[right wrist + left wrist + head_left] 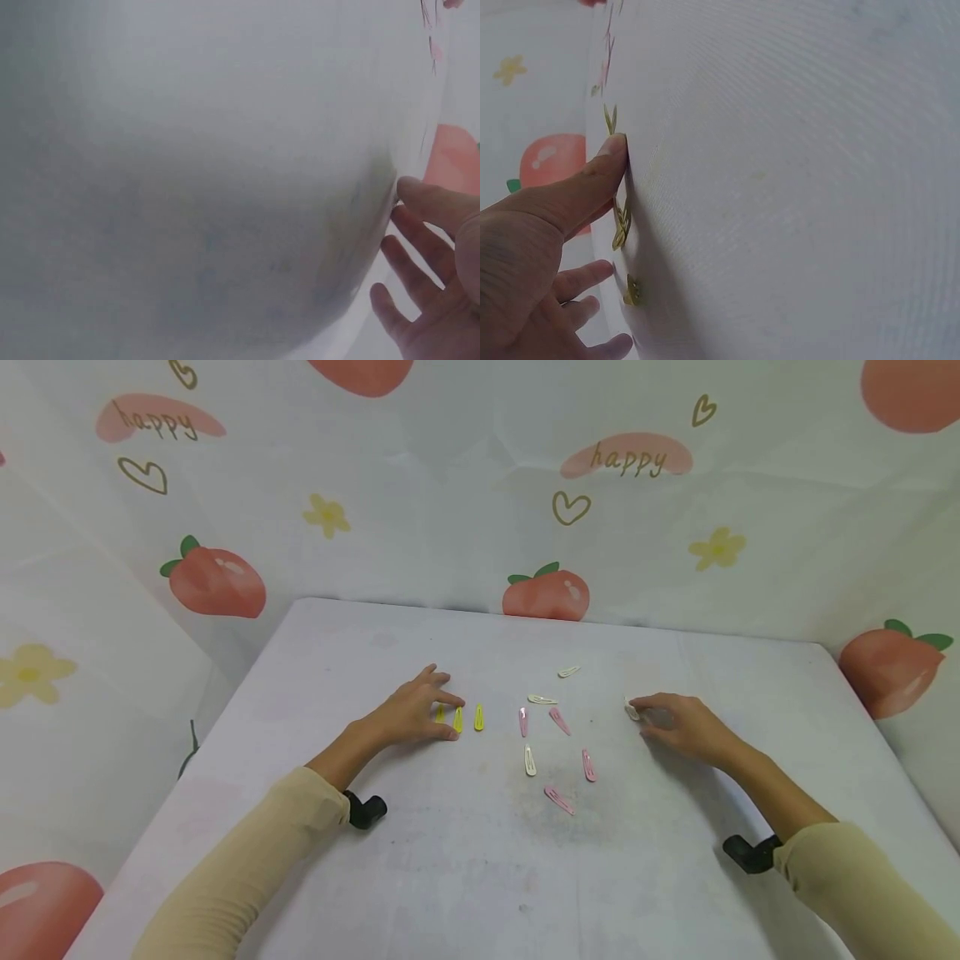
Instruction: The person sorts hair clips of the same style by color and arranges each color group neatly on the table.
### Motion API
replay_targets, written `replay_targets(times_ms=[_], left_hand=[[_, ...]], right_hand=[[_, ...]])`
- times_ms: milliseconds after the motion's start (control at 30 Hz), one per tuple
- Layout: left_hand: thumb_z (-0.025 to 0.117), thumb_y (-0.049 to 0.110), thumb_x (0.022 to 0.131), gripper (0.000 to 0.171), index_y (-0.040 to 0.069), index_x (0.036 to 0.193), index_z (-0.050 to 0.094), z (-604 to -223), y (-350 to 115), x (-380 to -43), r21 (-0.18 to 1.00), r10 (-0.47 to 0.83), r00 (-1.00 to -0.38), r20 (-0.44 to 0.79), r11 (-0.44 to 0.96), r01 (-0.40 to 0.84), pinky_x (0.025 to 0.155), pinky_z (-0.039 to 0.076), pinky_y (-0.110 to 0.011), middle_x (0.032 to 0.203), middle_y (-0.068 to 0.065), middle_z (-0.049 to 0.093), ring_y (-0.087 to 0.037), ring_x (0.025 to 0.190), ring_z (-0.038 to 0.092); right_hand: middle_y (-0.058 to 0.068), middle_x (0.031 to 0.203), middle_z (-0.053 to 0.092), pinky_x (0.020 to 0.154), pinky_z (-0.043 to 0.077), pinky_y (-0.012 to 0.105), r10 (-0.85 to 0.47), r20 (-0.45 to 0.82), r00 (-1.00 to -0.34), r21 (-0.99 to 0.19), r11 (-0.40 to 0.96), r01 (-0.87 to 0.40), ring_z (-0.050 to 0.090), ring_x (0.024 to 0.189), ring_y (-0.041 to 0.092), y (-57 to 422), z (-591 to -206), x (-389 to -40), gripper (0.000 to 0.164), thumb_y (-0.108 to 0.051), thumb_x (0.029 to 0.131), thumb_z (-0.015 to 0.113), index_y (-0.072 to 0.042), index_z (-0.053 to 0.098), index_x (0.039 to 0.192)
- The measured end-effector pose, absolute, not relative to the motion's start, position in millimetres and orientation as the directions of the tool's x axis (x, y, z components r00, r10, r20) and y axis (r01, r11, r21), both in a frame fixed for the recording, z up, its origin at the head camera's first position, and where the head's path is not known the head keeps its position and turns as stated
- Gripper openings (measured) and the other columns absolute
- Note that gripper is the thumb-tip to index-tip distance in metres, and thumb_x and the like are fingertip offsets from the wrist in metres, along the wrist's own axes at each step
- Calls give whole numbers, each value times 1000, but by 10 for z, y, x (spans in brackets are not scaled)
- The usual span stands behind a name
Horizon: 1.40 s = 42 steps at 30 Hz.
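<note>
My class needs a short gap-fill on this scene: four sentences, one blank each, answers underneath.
1. The three clips nearest the left hand are all ____ in colour.
2. The number of pink clips on the table is ____.
3. A white clip is pinched by the person's ____ hand.
4. The word printed twice on the backdrop is ____.

Missing words: yellow; four; right; happy.

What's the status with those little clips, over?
Left hand at three yellow teardrop hair clips. Right hand touching white teardrop hair clip. Between, possibly in the way: four pink teardrop clips, three more white clips.
</note>
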State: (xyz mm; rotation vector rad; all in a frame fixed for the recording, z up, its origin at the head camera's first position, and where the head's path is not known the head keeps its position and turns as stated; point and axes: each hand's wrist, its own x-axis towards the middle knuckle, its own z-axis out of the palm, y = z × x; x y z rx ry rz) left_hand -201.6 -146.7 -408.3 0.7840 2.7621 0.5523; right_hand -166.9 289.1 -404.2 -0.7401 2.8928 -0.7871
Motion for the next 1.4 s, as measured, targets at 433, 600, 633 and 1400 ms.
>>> replay_targets(times_ms=[433,600,633,1400], left_hand=[[84,37,80,54,16,127,70,-4085,-1439,-2017,403,542,-833,-114,791,460,112,25,-63,153,-22,39,-43,149,14],[84,37,79,53,17,127,71,-4065,-1433,-2032,408,544,-830,-118,789,459,112,24,-63,154,-21,38,-42,150,13],[84,37,79,53,17,126,71,-4059,-1432,-2037,410,545,-830,-121,789,458,112,25,-63,154,-21,38,-42,150,13],[83,30,79,44,15,117,68,-3965,-1379,-2110,437,560,-799,-217,788,434,116,17,-60,156,-19,35,-38,152,5]], right_hand=[[31,132,52,105,33,65,-386,25,-922,-505,791,-345,44,127,49,2932,-4115,-1851,58,-22,83,81,7,61,130],[30,132,50,104,32,66,-378,-11,-926,-508,800,-320,43,127,49,2940,-4102,-1893,57,-23,84,81,5,61,129],[30,132,50,104,32,66,-380,-14,-925,-506,800,-322,43,127,49,2943,-4101,-1901,56,-23,84,81,4,62,129],[31,129,50,103,33,65,-379,-15,-925,-533,786,-314,44,123,49,2917,-4143,-1946,55,-20,84,81,6,62,129]])
